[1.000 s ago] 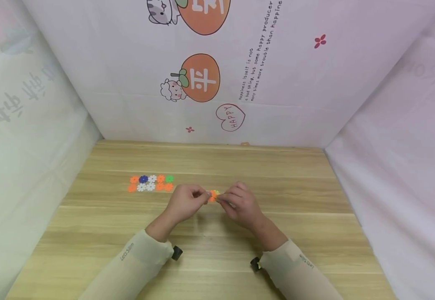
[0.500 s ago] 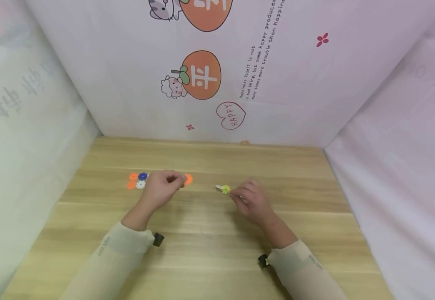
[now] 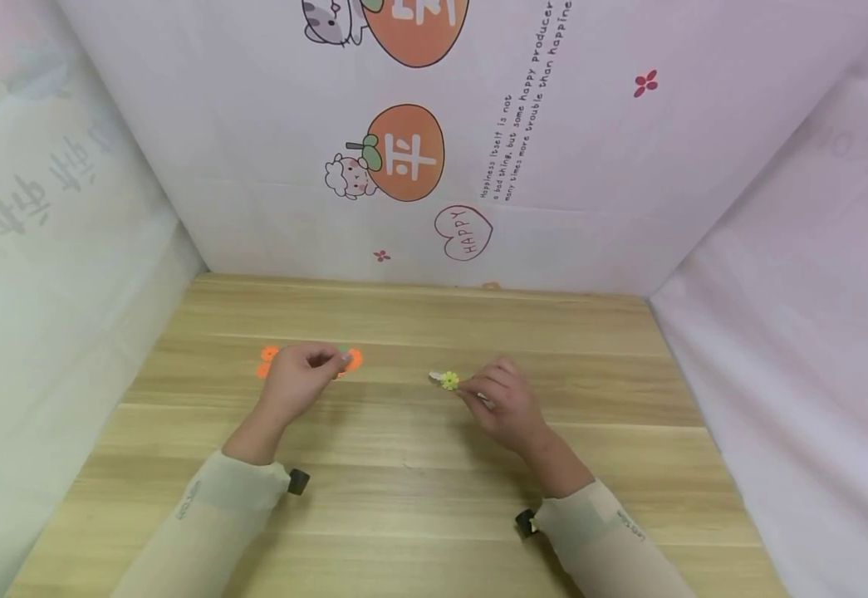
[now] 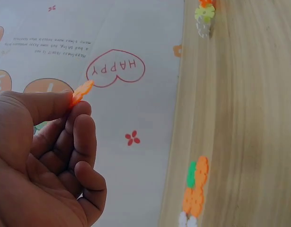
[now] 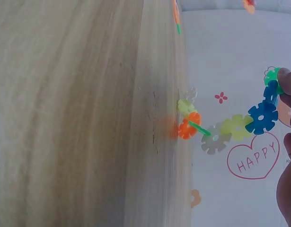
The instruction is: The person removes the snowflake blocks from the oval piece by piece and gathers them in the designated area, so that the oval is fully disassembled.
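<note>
Between thumb and index finger, my left hand (image 3: 301, 382) pinches an orange snowflake disc (image 4: 82, 92), raised above the table. Below it lie loose flower-shaped discs, including a green disc (image 4: 191, 174) and an orange disc (image 4: 202, 172); the hand covers part of the group in the head view. My right hand (image 3: 504, 403) holds a chain of interlocked snowflake discs by a green disc (image 5: 272, 76) at one end. Along the chain come blue discs (image 5: 261, 117), a yellow disc (image 5: 237, 127), a clear disc (image 5: 215, 139) and an orange disc (image 5: 189, 126). Its far end hangs towards the table.
Orange discs (image 3: 267, 362) show left of my left hand on the wooden table (image 3: 404, 515). A printed white cloth (image 3: 553, 232) rises behind the table's back edge, and white cloth sides (image 3: 792, 332) stand left and right.
My left hand has moved left from the chain to above the loose discs, an orange disc in its fingers. My right hand has shifted slightly right with the chain.
</note>
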A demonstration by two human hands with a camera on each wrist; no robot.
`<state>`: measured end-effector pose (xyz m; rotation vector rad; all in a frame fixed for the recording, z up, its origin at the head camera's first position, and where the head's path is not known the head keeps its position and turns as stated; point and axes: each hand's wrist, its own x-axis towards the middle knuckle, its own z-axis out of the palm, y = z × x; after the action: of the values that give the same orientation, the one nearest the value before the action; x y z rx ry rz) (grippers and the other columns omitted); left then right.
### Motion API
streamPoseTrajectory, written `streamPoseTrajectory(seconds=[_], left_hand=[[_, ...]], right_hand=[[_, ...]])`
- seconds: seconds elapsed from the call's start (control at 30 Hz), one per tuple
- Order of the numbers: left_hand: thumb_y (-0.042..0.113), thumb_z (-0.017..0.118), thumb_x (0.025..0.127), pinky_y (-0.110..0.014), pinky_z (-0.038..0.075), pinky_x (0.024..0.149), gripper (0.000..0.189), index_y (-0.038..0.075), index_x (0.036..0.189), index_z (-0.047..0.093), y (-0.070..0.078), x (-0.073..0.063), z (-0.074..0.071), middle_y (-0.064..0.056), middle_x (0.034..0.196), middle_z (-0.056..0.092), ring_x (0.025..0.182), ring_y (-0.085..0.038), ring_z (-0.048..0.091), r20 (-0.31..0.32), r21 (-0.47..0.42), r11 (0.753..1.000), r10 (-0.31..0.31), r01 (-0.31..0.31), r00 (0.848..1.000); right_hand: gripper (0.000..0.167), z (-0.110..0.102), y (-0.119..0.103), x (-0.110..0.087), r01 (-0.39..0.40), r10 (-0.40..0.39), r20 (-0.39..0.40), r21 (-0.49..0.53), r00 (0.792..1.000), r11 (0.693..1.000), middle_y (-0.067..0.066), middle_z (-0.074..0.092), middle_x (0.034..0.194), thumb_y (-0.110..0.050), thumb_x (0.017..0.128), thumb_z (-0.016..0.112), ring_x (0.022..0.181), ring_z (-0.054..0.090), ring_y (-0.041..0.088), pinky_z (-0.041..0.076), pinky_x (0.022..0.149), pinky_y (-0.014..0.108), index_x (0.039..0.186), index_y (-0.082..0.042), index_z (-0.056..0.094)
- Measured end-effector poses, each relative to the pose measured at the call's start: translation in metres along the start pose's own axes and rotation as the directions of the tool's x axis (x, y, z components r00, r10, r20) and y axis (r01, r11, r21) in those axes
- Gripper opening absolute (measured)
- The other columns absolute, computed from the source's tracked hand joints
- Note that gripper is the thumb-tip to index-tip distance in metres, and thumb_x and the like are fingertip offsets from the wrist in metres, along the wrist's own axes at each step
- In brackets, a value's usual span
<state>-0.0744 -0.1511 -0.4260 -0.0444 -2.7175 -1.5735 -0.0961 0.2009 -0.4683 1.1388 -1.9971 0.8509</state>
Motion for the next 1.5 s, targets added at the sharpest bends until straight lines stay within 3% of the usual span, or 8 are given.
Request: streamPoseTrajectory(seconds=[0.1, 0.2, 0.53, 0.93, 1.1, 1.33, 1.5], left_hand=[[0.048, 0.074, 0.095, -0.038, 0.056, 0.078, 0.034, 0.016, 0.104, 0.081, -0.005, -0.001, -0.002, -0.002, 0.112, 0.075, 0.096, -0.021, 0.068, -0.007, 0.015, 1.000, -0.007, 0.007, 1.000], [0.044, 0.075, 0.096, -0.041, 0.059, 0.081, 0.031, 0.014, 0.105, 0.081, -0.009, -0.002, -0.004, -0.003, 0.111, 0.076, 0.103, -0.023, 0.070, -0.011, 0.027, 0.999, -0.022, 0.022, 1.000], [0.039, 0.076, 0.096, -0.039, 0.058, 0.079, 0.031, 0.012, 0.109, 0.079, -0.035, 0.003, -0.007, -0.003, 0.103, 0.077, 0.100, -0.024, 0.069, 0.027, 0.091, 0.989, -0.115, 0.112, 0.993], [0.031, 0.074, 0.098, -0.035, 0.055, 0.072, 0.020, 0.012, 0.101, 0.080, -0.061, 0.014, -0.002, -0.003, 0.098, 0.076, 0.090, -0.022, 0.068, 0.064, 0.219, 0.969, -0.132, 0.115, 0.989], [0.027, 0.073, 0.098, -0.039, 0.056, 0.077, 0.019, 0.011, 0.104, 0.080, -0.066, 0.016, 0.000, -0.006, 0.102, 0.077, 0.095, -0.024, 0.069, 0.065, 0.253, 0.961, -0.136, 0.116, 0.989], [0.027, 0.075, 0.096, -0.052, 0.053, 0.094, 0.016, 0.013, 0.101, 0.082, -0.071, 0.018, -0.001, -0.006, 0.105, 0.078, 0.110, -0.032, 0.068, 0.091, 0.269, 0.954, -0.160, 0.130, 0.983], [0.027, 0.076, 0.095, -0.053, 0.052, 0.095, 0.015, 0.015, 0.098, 0.083, -0.074, 0.019, 0.000, -0.004, 0.105, 0.078, 0.112, -0.033, 0.067, 0.093, 0.279, 0.950, -0.175, 0.143, 0.980]], right_hand=[[0.005, 0.000, -0.001, 0.000, -0.001, 0.001, -0.001, 0.006, 1.000, 1.000, 0.001, 0.072, 0.083, -0.009, 0.087, 0.081, 0.078, 0.059, 0.021, 0.047, 0.072, 0.035, 0.089, -0.006, 0.078], [0.008, 0.000, -0.002, 0.001, -0.004, 0.004, 0.000, 0.009, 1.000, 1.000, 0.001, 0.072, 0.084, -0.006, 0.084, 0.083, 0.078, 0.059, 0.020, 0.048, 0.072, 0.034, 0.089, -0.006, 0.078], [0.012, -0.001, -0.003, 0.001, -0.014, 0.014, 0.014, 0.015, 1.000, 1.000, 0.000, 0.073, 0.085, -0.004, 0.081, 0.085, 0.080, 0.060, 0.020, 0.048, 0.074, 0.034, 0.090, -0.005, 0.078], [0.006, -0.001, 0.000, 0.000, -0.004, 0.004, 0.008, 0.012, 1.000, 1.000, 0.001, 0.073, 0.085, -0.012, 0.090, 0.080, 0.080, 0.060, 0.020, 0.048, 0.073, 0.035, 0.092, -0.006, 0.078], [0.008, 0.000, 0.000, 0.000, 0.005, -0.005, 0.000, 0.018, 1.000, 1.000, 0.001, 0.073, 0.085, -0.008, 0.084, 0.083, 0.079, 0.061, 0.020, 0.048, 0.073, 0.034, 0.090, -0.005, 0.078], [0.007, 0.000, -0.001, 0.001, 0.009, -0.009, 0.001, 0.017, 1.000, 1.000, 0.001, 0.073, 0.084, -0.009, 0.086, 0.082, 0.079, 0.061, 0.020, 0.048, 0.072, 0.035, 0.091, -0.006, 0.078], [0.008, 0.001, -0.001, 0.000, 0.012, -0.012, 0.001, 0.015, 1.000, 1.000, 0.001, 0.073, 0.084, -0.009, 0.085, 0.083, 0.079, 0.061, 0.020, 0.048, 0.072, 0.035, 0.091, -0.006, 0.078]])
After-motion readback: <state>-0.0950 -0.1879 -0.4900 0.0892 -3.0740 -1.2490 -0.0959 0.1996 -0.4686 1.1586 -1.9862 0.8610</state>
